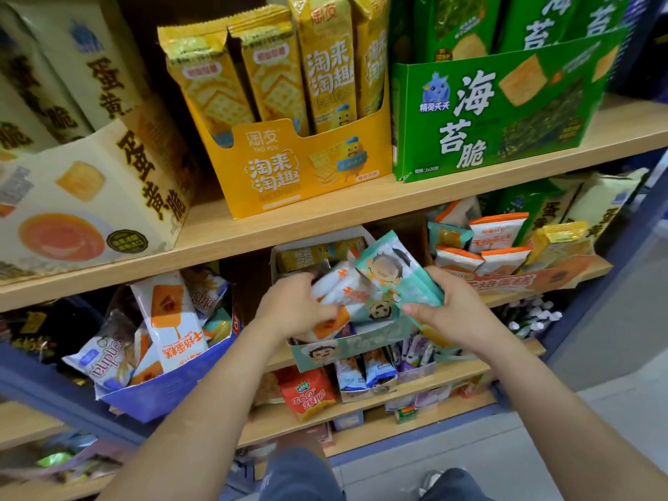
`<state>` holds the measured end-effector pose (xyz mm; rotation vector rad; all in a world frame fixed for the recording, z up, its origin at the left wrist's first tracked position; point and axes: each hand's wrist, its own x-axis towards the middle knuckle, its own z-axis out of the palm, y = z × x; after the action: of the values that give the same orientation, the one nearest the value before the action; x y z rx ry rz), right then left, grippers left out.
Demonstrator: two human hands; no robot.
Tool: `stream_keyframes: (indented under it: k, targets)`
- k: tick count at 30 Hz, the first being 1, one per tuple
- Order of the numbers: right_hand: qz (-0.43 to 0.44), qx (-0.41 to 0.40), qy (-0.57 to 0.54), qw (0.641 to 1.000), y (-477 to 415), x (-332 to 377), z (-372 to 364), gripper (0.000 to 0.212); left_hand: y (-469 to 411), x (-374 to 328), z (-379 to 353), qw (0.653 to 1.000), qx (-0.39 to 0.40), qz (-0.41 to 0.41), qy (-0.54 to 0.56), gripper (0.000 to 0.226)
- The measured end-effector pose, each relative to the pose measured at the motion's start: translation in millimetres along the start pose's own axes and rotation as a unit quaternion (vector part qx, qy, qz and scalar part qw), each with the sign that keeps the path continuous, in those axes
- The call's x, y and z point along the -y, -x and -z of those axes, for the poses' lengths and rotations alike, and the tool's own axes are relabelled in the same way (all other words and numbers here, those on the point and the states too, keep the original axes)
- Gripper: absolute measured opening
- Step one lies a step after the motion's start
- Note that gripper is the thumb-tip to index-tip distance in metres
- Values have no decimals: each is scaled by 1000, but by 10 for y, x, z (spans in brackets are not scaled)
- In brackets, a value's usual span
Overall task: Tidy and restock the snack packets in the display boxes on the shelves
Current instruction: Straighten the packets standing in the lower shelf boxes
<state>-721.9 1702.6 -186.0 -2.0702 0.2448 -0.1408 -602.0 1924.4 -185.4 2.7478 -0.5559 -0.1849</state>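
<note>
Left grip (pixel 296 309): two white packets (pixel 338 287); right grip (pixel 448 307): teal packets (pixel 394 273).

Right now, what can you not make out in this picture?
Head view.
The white packets in the left hand: motion blur, print unreadable.
Contents of the teal display box: hidden by the right hand and its teal packets.
The cream box: cut off by the left edge.

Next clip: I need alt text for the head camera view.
A person's left hand grips white-and-orange packets and the right hand grips teal packets above a teal display box. The shelf above it holds a cream box, a yellow cracker box and a green box.
</note>
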Motion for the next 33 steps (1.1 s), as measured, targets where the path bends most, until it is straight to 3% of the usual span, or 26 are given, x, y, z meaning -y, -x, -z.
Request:
stream_keyframes:
  k: [4,7,11,15,19,22,24,26,28,29,31,33]
  targets:
    - [80,-9,-195,977,-4,358,-19,39,15,208,22,987,-22,89,130,41]
    - [88,19,-199,976,-115,442,-193,48,38,252,-3,975,-20,102,195,39]
    - [65,126,-46,989,-293,386,-320,46,37,291,43,971,0,105,213,40]
    - [59,206,141,966,-557,397,-427,61,104,338,133,965,-44,120,229,30]
    - [58,264,303,914,-727,494,-532,77,243,415,230,968,-100,82,214,30]
    - [43,324,421,846,-754,481,-649,76,366,380,380,977,-149,38,146,24]
    - [39,344,484,803,-720,434,-756,69,449,332,448,990,-124,20,65,26]
    - [24,332,525,783,-696,399,-841,72,529,310,441,998,-67,-13,-8,28]
    - [18,311,497,810,-679,429,-849,75,592,313,399,999,-26,-29,-9,30]
    - [12,296,436,850,-681,447,-827,73,618,318,372,999,-19,-29,7,32]
    - [-18,230,213,949,-648,465,-760,56,665,298,325,998,-17,-10,57,38]
    - [-42,99,-34,994,-507,469,-694,37,697,252,265,987,-20,21,159,32]
